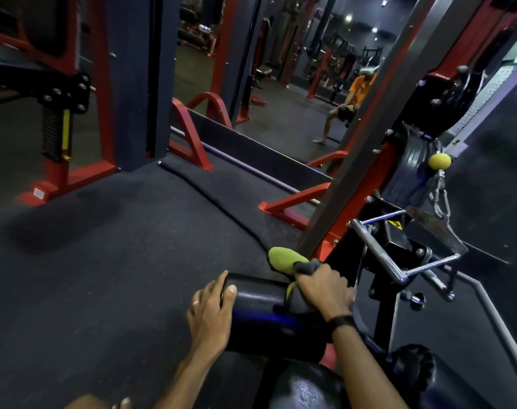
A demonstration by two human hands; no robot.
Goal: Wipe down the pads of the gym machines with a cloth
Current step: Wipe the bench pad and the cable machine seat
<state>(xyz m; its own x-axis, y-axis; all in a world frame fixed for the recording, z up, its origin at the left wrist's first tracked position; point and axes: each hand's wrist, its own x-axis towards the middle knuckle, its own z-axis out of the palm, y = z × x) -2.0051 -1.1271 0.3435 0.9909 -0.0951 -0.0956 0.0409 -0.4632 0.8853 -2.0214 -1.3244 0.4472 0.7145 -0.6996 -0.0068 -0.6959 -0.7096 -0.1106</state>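
Note:
A black cylindrical roller pad (263, 308) of a gym machine lies across the lower middle of the head view. My left hand (210, 311) grips its left end, thumb on top. My right hand (325, 287) presses a green and grey cloth (284, 259) onto the pad's right end, fingers closed over the cloth. Part of the cloth sticks out beyond the fingers toward the machine's post. A black seat pad (304, 388) shows below my arms.
A chrome handle (381, 255) and a yellow ball (439, 161) on a cable hang right of the pad. Red machine frames (83, 169) stand on the dark rubber floor (118, 246). A wall mirror (281, 84) ahead reflects a person.

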